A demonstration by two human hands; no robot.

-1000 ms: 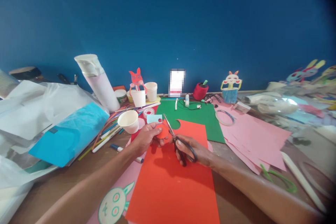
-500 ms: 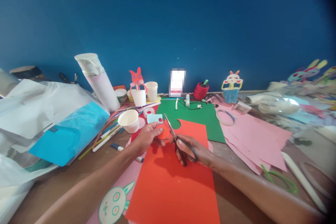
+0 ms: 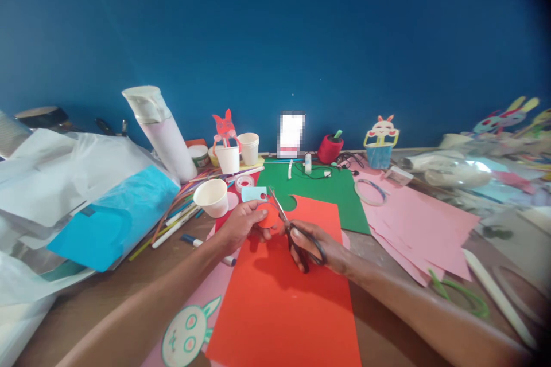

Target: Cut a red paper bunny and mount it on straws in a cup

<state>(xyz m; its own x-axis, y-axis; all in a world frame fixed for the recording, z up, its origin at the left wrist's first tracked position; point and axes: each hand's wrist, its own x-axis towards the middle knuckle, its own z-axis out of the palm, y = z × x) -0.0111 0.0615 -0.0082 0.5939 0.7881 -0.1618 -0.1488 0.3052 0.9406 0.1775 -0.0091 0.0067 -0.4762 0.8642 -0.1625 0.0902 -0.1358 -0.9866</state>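
Observation:
Pinched between the thumb and fingers of my left hand (image 3: pixel 246 222) is a small round piece of orange-red paper (image 3: pixel 268 215). My right hand (image 3: pixel 316 243) grips a pair of scissors (image 3: pixel 283 215) by its black handles, the blades pointing up and to the left at the paper circle's right edge. Below both hands lies a large orange-red sheet (image 3: pixel 288 304) with a rounded cut-out at its top edge. A light blue paper piece (image 3: pixel 252 193) with a notch sits just beyond my left hand.
Green paper (image 3: pixel 318 192) lies behind, with cables and a small bottle (image 3: pixel 307 164). A white cup (image 3: pixel 210 198) and several markers are on the left; pink sheets (image 3: pixel 422 218) spread on the right. A rabbit drawing (image 3: pixel 185 335) lies front left. A white bottle (image 3: pixel 161 135) leans at back left.
Almost nothing differs. Both hands keep their places, with the paper circle and the scissors held much as before.

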